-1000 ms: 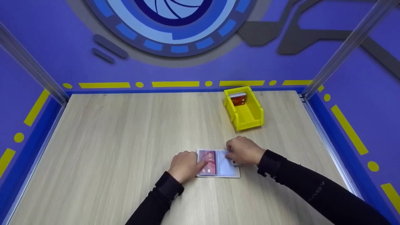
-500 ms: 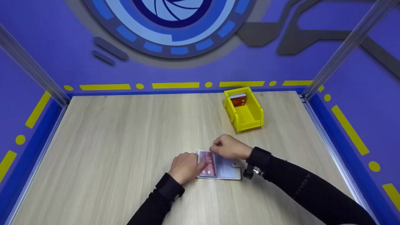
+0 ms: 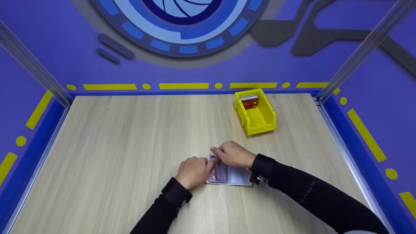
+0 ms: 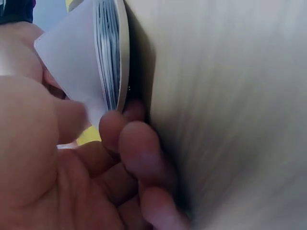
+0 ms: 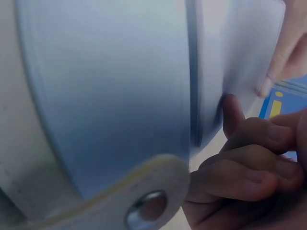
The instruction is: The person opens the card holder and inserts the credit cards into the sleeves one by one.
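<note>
An open card holder (image 3: 240, 177) with clear sleeves and a white cover lies on the table. Red card colour (image 3: 213, 177) shows dimly through its left side. My left hand (image 3: 192, 170) grips the left edge, thumb over the pages and fingers curled at the cover. In the left wrist view the stacked sleeves (image 4: 106, 52) show edge-on. My right hand (image 3: 235, 154) is at the far edge of the left side, holding a sleeve; its fingertips are partly hidden. The right wrist view shows a finger (image 5: 233, 112) against the sleeve and a snap strap (image 5: 165, 179).
A yellow bin (image 3: 261, 130) stands behind the right hand, near the back wall. Red and white cards (image 3: 249, 102) stand inside it at the far end. Purple panels (image 3: 156, 73) enclose the table (image 3: 123, 143) at the back and sides.
The right hand has moved left from the card holder's right side to its left side. The red card there now looks greyer beneath a sleeve. The left hand has stayed in place.
</note>
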Demonstrator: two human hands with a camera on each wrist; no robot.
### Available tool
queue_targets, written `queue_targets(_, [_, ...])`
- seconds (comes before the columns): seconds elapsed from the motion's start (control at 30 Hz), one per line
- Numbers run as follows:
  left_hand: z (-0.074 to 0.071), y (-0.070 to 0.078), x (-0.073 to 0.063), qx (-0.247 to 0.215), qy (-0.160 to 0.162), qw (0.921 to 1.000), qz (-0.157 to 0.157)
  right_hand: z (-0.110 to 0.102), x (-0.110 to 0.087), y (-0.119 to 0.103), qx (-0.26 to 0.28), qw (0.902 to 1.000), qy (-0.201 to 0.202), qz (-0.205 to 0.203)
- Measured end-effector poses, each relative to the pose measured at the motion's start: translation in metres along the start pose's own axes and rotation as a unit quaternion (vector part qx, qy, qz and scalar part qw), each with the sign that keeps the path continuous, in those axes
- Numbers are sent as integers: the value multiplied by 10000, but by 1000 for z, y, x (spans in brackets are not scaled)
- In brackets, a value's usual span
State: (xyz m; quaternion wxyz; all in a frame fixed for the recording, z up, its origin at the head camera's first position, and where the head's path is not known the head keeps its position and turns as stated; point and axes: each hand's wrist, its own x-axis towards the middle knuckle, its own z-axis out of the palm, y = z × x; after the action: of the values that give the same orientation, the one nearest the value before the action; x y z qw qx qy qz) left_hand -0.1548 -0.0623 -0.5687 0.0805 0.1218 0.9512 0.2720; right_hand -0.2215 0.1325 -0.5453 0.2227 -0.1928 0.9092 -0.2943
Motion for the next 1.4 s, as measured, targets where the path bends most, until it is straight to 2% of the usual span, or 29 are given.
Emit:
queue_targets(0.2, [-3,-5,0,111,-8,9999,-39,-4,-2,-6,-129,9994,-152,-287])
queue_targets(0.27, [-3,-6,0,170,9,9998,-59,-8,-1,-7,-248,9977,-210,-600])
queue_targets(0.33, [-3,-7,1,163,16,9998,-99,-16,0,-7,-363,9943,-104,-994])
queue_targets(0.43, [-3,-7,2,123,-18,9997,-200,-36,4,-2,-382,9864,516,-1512])
queue_targets(0.5, [-4,-6,3,85,-43,9997,-246,-56,8,4,-216,9814,1122,-1540])
queue_targets(0.57, [-5,-6,3,79,-86,9995,-280,-78,16,13,-114,9737,1768,-1431])
queue_targets(0.63, [-5,-5,3,50,-136,9994,-309,-101,25,22,-170,9668,2275,-1148])
queue_targets(0.73, [-4,-5,2,22,-187,9993,-330,-132,41,37,-668,9614,2601,-602])
queue_targets(0.8, [-4,-5,2,28,-206,9992,-331,-147,51,46,-1208,9603,2505,-238])
queue_targets(0.9, [-4,-4,3,32,-231,9992,-314,-163,63,58,-1994,9555,2170,77])
queue_targets(0.97, [-3,-3,3,38,-257,9992,-316,-168,70,65,-2454,9498,1933,154])
queue_targets(1.1, [0,-1,3,37,-269,9992,-308,-169,82,74,-2938,9428,1536,364])
queue_targets(1.2, [2,1,3,46,-272,9992,-298,-166,89,81,-3321,9306,1494,358])
queue_targets(1.3, [3,2,3,49,-295,9991,-311,-163,95,89,-3615,9180,1615,242])
queue_targets(1.4, [4,3,4,110,-273,9991,-304,-163,99,95,-3736,9108,1749,170])
